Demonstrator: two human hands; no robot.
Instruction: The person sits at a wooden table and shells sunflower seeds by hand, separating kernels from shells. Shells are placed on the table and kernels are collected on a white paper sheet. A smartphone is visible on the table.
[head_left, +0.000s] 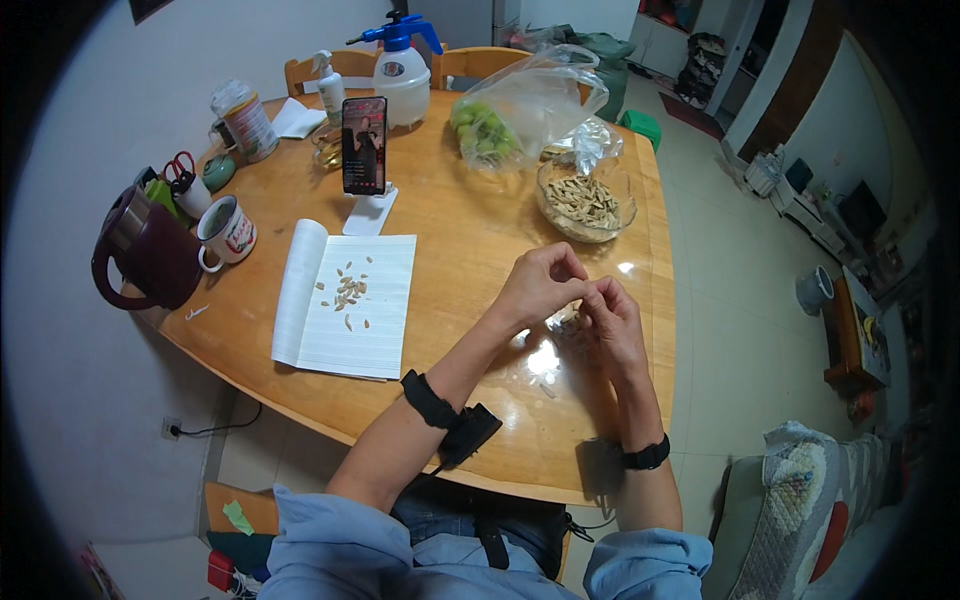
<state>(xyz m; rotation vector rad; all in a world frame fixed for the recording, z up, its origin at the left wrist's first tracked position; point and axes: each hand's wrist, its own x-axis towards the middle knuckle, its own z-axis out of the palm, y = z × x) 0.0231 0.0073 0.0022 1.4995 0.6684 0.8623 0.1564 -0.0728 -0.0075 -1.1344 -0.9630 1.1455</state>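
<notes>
My left hand (541, 285) and my right hand (616, 322) meet at the fingertips above the right part of the wooden table (465, 217). Their thumbs and index fingers are pinched together; whatever is between them is too small or too hidden to tell. Below the fingers lies a small heap of pale husks (568, 322), partly covered by my right hand. Beyond the hands stands a glass bowl (587, 231) full of dry, pale brown seeds or pods (581, 201). To the left, several small kernels (350, 291) are scattered on an open lined notebook (360, 349).
A phone (364, 146) stands on a white stand (371, 214) behind the notebook. At left are an enamel mug (229, 231) and a dark red kettle (161, 251). Farther back are a pressure sprayer (403, 79) and a plastic bag (536, 105) with green fruit (482, 131).
</notes>
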